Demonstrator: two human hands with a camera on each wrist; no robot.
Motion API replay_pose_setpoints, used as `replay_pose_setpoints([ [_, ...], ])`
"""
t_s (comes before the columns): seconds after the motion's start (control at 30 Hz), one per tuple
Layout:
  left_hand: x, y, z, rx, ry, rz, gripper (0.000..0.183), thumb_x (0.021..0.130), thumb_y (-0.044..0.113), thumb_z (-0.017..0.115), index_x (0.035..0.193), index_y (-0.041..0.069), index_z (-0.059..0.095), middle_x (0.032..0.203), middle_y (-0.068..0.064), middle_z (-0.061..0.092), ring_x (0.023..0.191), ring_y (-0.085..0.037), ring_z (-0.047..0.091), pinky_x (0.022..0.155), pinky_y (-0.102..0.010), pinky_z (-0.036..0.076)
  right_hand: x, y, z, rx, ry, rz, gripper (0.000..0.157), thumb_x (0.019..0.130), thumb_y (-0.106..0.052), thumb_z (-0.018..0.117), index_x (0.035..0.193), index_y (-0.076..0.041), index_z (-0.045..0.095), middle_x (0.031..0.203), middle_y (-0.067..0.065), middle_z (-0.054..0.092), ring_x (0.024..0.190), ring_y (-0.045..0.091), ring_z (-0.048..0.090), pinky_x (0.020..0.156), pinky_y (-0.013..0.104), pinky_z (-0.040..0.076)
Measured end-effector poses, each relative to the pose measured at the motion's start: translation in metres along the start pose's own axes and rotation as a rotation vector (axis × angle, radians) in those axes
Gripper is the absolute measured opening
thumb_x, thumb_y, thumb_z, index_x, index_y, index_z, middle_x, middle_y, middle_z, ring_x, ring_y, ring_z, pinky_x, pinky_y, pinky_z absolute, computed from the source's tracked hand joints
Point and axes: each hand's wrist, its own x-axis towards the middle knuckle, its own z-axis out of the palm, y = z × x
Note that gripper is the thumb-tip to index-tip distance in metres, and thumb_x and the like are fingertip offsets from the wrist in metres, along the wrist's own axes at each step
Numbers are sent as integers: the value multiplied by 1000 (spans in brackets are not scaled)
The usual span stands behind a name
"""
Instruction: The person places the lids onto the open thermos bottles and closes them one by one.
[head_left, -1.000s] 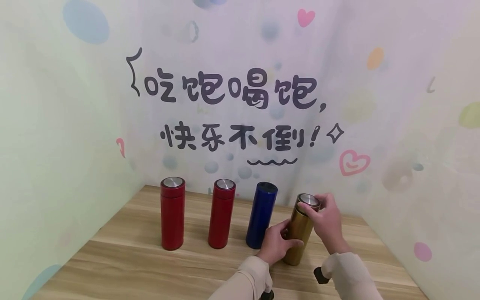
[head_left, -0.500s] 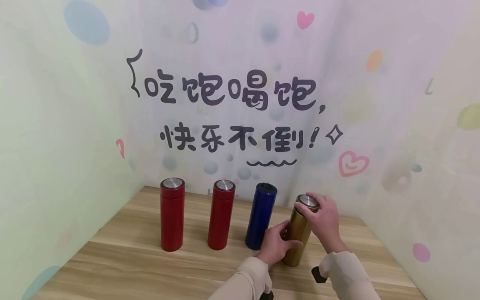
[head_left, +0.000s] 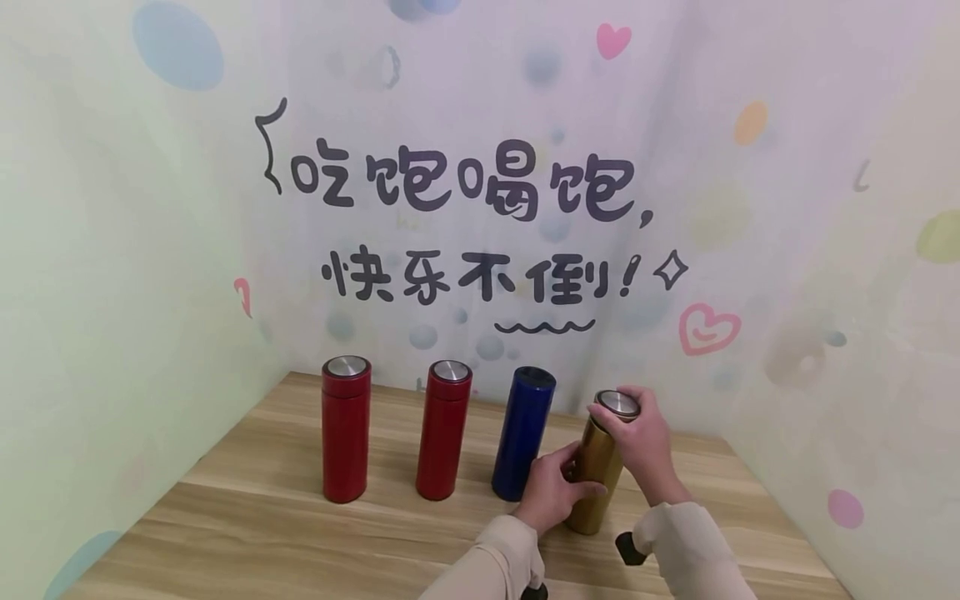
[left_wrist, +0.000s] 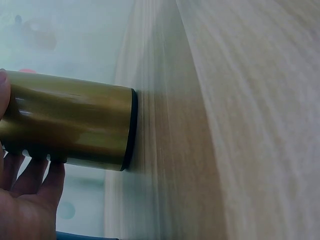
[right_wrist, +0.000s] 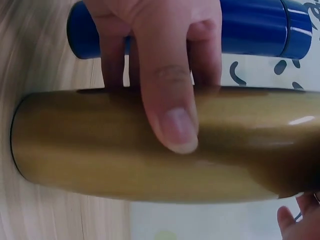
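Note:
A gold thermos bottle with a steel-topped lid stands upright on the wooden table. My left hand grips its body from the left, thumb across the front, as the right wrist view also shows with the left thumb. Around the lid, the fingers and thumb of my right hand hold on from the right. The left wrist view has the bottle's dark-rimmed base on the table. Close beside my left hand stands a blue bottle, its lower right edge partly hidden.
Two red thermos bottles, one at far left and one nearer the middle, stand upright in a rough row with the blue one. Behind the table is a wall with printed writing, and pale walls rise at both sides.
My right hand has turned a little around the lid, its fingers shifting leftward over the far rim and its wrist drifting left. The left hand and the bottles stay in place.

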Motion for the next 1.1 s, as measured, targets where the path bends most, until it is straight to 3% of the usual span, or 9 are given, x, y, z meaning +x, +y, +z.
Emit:
replay_pose_setpoints([
  [0.2, 0, 2, -1, -1, -4, -6, 62, 78, 33, 80, 134, 16, 60, 121, 2, 66, 101, -8, 64, 85, -26, 53, -2, -4, 9, 2, 109, -25, 71, 82, -42, 77, 128, 1, 46, 120, 21, 54, 105, 36, 55, 89, 50, 48],
  [0.3, 0, 1, -2, 3, 0, -8, 62, 78, 33, 80, 134, 16, 60, 122, 2, 65, 102, -9, 64, 85, -27, 53, -2, -7, 9, -45, 119, -43, 70, 83, -42, 77, 129, 2, 49, 121, 23, 54, 106, 37, 54, 89, 51, 49],
  [0.43, 0, 0, -2, 4, -4, -8, 62, 79, 34, 79, 135, 16, 59, 123, 1, 65, 103, -9, 64, 86, -27, 53, -1, -4, 0, -62, -14, -34, 74, 87, -51, 69, 139, -5, 45, 129, 23, 49, 113, 38, 47, 92, 55, 46],
  [0.57, 0, -1, -2, -4, 0, -6, 64, 78, 33, 80, 135, 15, 59, 123, 0, 65, 102, -8, 63, 86, -26, 52, 2, 9, -18, 84, -216, -40, 65, 93, -42, 64, 146, -14, 40, 137, 19, 46, 121, 37, 46, 99, 57, 38],
  [0.67, 0, -2, -1, -10, 6, 0, 66, 77, 31, 82, 136, 13, 58, 123, -1, 66, 102, -9, 64, 85, -25, 52, 6, 18, -28, 173, -308, -64, 60, 94, -32, 64, 147, -16, 41, 138, 17, 48, 124, 36, 47, 102, 57, 33],
  [0.83, 0, -2, -1, -4, 7, 15, 66, 77, 30, 82, 136, 12, 58, 122, -2, 66, 100, -10, 65, 84, -25, 52, 9, 23, -33, 181, -332, -96, 60, 92, -31, 68, 145, -15, 44, 136, 18, 51, 121, 37, 51, 101, 56, 35],
  [1.1, 1, 0, 0, -20, 4, -6, 65, 77, 30, 82, 136, 15, 59, 121, 1, 66, 100, -7, 64, 85, -23, 51, 5, 18, -32, 42, -243, -93, 67, 88, -41, 71, 143, -11, 46, 135, 17, 53, 127, 37, 44, 101, 64, 34],
])
